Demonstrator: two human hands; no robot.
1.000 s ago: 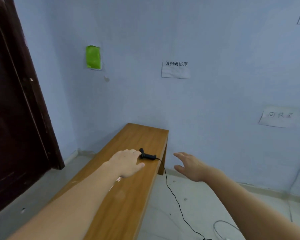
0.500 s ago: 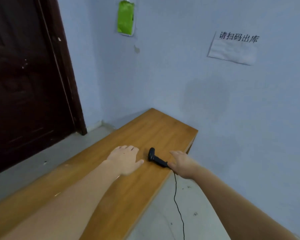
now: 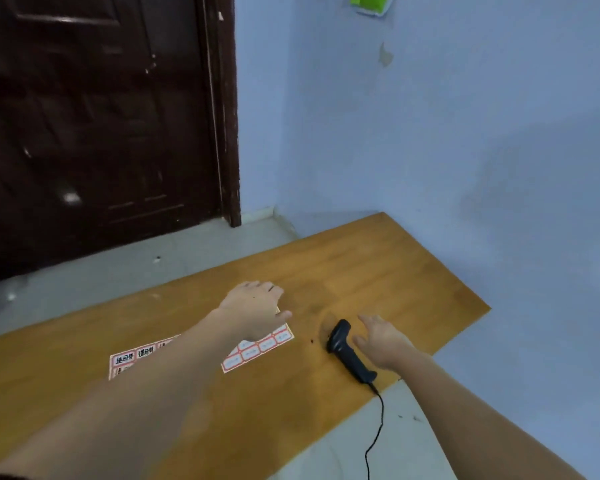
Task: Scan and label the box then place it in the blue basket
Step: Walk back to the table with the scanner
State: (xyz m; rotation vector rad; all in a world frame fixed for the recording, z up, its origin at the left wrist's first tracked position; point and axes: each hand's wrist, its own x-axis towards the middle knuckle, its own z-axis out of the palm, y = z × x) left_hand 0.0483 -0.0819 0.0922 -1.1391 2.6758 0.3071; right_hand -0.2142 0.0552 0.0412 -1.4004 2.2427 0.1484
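Box: not in view anywhere, nor the blue basket, so can't say which way either lies from the hands. What's visible is the kit for the scan + label steps, so taking the scanner [image 3: 349, 353] as landmark.

Scanner lies flat on the wooden surface [image 3: 378, 265], near its right-hand edge. Long axis runs diagonal: head end toward the wall, handle end toward the person w/ the cable [image 3: 378, 420] dropping off the surface edge to the floor.

Right hand [image 3: 383, 342] is just beside the scanner, on its right, fingers spread + relaxed, holding nothing. Whether it touches the handle or just hovers next to it, can't tell. Left hand [image 3: 257, 308] is well to the scanner's left, palm down, fingers loosely extended, over the far end of the label sheet [image 3: 260, 346]; contact w/ the sheet not clear, no pinch visible.

Label sheet sits left of the scanner, flat, mostly hidden under the left forearm, long side roughly across the view.

Judgement: right hand is clearly nearer the scanner, so it's the one to pick it up; likely needs to wrap the handle along that diagonal. Left is better placed for labels. Scan step probably not begun, since no box is seen.
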